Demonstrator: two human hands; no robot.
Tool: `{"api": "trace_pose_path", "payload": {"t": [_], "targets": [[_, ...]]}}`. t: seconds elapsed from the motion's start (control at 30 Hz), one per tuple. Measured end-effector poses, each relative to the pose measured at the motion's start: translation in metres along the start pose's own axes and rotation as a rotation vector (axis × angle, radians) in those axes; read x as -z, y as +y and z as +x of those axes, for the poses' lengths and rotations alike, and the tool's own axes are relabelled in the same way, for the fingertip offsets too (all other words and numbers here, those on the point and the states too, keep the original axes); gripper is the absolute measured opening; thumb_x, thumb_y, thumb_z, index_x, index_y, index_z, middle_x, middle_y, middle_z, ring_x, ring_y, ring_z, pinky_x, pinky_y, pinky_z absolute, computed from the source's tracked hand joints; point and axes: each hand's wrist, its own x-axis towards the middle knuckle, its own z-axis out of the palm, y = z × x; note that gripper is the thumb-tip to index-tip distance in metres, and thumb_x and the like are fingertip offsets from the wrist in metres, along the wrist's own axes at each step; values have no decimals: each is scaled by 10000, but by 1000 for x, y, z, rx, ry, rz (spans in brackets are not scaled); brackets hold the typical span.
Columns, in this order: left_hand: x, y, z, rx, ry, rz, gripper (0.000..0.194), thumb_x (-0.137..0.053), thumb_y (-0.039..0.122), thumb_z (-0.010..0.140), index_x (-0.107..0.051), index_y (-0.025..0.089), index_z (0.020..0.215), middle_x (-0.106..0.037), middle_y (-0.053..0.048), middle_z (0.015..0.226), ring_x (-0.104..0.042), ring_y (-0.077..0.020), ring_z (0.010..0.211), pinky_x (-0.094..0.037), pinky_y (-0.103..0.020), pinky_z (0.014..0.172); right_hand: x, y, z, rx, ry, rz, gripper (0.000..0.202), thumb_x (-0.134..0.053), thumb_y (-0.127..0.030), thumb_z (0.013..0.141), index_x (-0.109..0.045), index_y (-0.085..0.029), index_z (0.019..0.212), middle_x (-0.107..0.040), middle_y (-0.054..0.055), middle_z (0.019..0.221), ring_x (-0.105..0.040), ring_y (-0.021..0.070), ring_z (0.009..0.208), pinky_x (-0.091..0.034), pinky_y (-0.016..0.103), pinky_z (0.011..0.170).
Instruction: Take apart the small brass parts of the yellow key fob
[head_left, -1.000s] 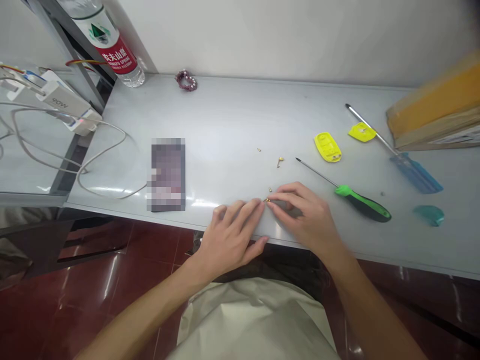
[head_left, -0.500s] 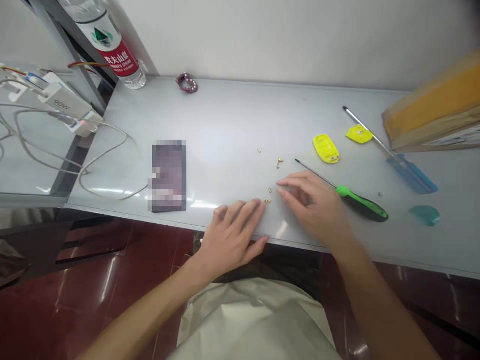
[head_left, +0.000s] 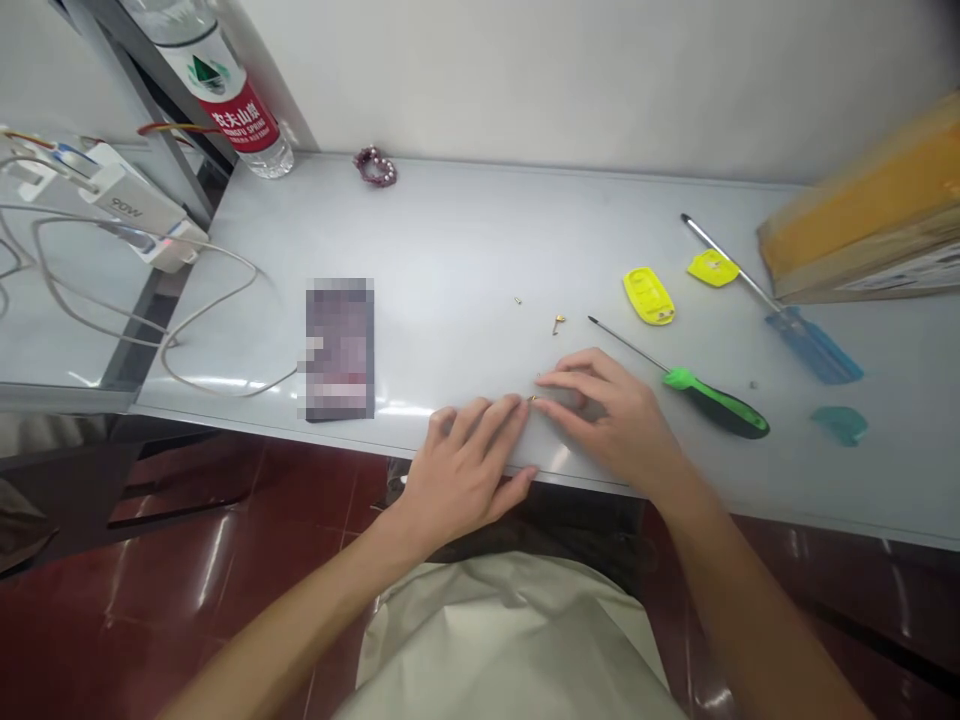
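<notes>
I have the left hand (head_left: 465, 460) laid palm-down at the near edge of the counter (head_left: 450, 260), fingers loosely spread and gripping nothing that I can see. A small brass piece (head_left: 533, 399) lies between its index fingertip and the thumb of the right hand (head_left: 622, 415). The right thumb and index finger stand narrowly apart; I cannot tell whether they grip anything. A tiny bit (head_left: 538, 376) shows at the right index fingertip. I judge the step in hand to be fine fingertip work on the brass piece, and the next move calls for a light, exact pinch with the left fingertip as a stop. Just beyond lies a hooked brass part (head_left: 559, 323), near the green-handled screwdriver (head_left: 716, 402).
</notes>
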Motion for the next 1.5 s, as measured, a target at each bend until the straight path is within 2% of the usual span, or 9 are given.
{"api": "trace_pose_path", "payload": {"t": [0.27, 0.53, 1.0, 1.3, 1.5], "targets": [[0, 0, 0, -4, 17, -15, 561, -464, 444, 1004, -500, 110, 1454, -581, -83, 1450, -521, -267, 1225, -362, -433, 965, -7, 5, -3, 97, 26, -61, 120, -636, -265, 920, -707, -236, 1013, -630, 32, 1032, -617, 131, 881, -490, 320, 808], [0, -1, 0, -5, 9, -14, 565, -470, 450, 1001, -500, 115, 1455, -578, -88, 1451, -523, -266, 1225, -372, -433, 965, -7, 4, -3, 86, 23, -69, 132, -631, -269, 924, -706, -238, 1028, -641, 35, 1038, -623, 146, 931, -488, 314, 814], [2, -1, 0, 3, -20, -13, 565, -444, 457, 1012, -488, 125, 1467, -560, -75, 1472, -506, -260, 1241, -369, -433, 967, -6, 4, -4, 70, 31, -32, 128, -649, -276, 912, -706, -236, 1019, -642, 24, 1026, -633, 129, 886, -507, 310, 813], [1, -1, -1, 0, -3, -19, 573, -460, 456, 1004, -488, 119, 1467, -572, -111, 1452, -524, -276, 1234, -372, -426, 971, -6, 5, -3, 68, 16, -43, 148, -630, -291, 918, -716, -238, 1027, -650, 49, 1039, -634, 161, 928, -526, 335, 808], [2, -1, 0, -1, -7, -33, 588, -480, 465, 994, -476, 127, 1474, -575, -105, 1448, -528, -270, 1229, -380, -426, 964, 3, 1, 1, -44, 49, 61, 160, -612, -316, 926, -700, -243, 1038, -647, 46, 1033, -556, 116, 704, -500, 303, 670]]}}
